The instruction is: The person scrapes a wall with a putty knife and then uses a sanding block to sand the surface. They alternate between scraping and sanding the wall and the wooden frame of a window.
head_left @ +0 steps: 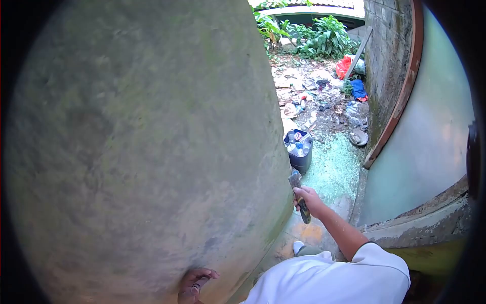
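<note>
My right hand (310, 199) is wrapped around a scraper with a black and yellow handle (305, 212). Its flat grey blade (294, 179) points away from me, close to the edge of the grey plastered wall (152, 131). Low in the view, my left hand (196, 285) is beside the wall's lower part, its fingers loosely bent and apart, with a ring-like band showing. The wall's surface is stained and patchy, with greenish marks.
A dark bin (301, 161) full of bottles stands beyond the scraper. Litter (319, 96) covers the ground behind it, with a red bag (343, 67) and green plants (329, 38). A pale panel (420, 137) and a block wall (387, 50) bound the right side.
</note>
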### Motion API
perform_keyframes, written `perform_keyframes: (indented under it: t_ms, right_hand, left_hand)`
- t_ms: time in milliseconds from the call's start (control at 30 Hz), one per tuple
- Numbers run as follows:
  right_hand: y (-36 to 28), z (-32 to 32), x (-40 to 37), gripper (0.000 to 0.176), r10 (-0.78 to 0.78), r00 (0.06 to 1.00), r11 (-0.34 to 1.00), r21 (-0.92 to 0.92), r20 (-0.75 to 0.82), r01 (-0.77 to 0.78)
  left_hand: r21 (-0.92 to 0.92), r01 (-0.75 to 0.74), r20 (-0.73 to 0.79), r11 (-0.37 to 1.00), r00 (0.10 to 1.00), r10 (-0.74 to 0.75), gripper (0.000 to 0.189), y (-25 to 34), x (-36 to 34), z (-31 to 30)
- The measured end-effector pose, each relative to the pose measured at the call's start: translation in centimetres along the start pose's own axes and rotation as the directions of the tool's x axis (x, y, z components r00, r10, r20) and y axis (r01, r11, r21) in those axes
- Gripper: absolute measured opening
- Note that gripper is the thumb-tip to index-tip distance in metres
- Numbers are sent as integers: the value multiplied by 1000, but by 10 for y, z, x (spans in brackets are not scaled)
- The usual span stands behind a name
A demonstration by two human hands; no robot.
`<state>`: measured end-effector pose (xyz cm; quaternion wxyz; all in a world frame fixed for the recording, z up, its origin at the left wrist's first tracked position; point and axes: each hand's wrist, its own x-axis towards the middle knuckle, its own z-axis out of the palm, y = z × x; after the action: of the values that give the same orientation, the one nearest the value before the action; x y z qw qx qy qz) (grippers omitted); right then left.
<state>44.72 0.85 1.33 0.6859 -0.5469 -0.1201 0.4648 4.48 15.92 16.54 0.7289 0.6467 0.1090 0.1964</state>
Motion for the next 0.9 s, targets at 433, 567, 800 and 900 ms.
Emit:
perform_keyframes:
  t_ms: [433, 567, 800, 900]
  right_hand:
    - [-46, 3, 19, 21, -90, 967, 985, -119, 240, 121]
    - [-35, 5, 18, 30, -94, 983, 982, -146, 160, 117]
    - [-69, 36, 39, 38, -232, 963, 955, -156, 138, 252]
    - [-81, 36, 37, 38, -253, 947, 958, -86, 197, 274]
  left_hand:
    - [-61, -10, 44, 998, 999, 12, 65, -13, -4, -14]
    - [-100, -76, 63, 992, 995, 83, 69, -22, -7, -22]
    - [-63, 4, 69, 998, 998, 0, 69, -8, -5, -15]
    - [-68, -6, 116, 998, 993, 14, 69, -7, 2, -14]
